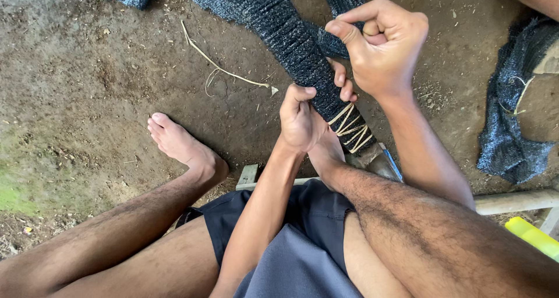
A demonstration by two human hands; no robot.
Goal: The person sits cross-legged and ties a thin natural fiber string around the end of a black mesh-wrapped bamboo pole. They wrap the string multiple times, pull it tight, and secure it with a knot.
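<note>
- Hands first: left hand (300, 120) is wrapping its fingers closed around the rolled bundle of dark blue-black mesh netting (288, 39), which is running from the top centre of the frame down to the middle.
- Right hand (381, 45), upper right of centre, is curling into a fist and pinching something thin between thumb and forefinger; the strand itself is too fine to make out.
- Pale tan fibre binding (351, 127) is crossing the bundle's lower end, just below the left hand.
- Judging by this, keeping the left grip firm beside the turns while pulling the strand taut is helping each wrap seat tightly.
- Loose pale fibre strip (224, 70) is lying on the brown dirt ground (75, 77), upper left.
</note>
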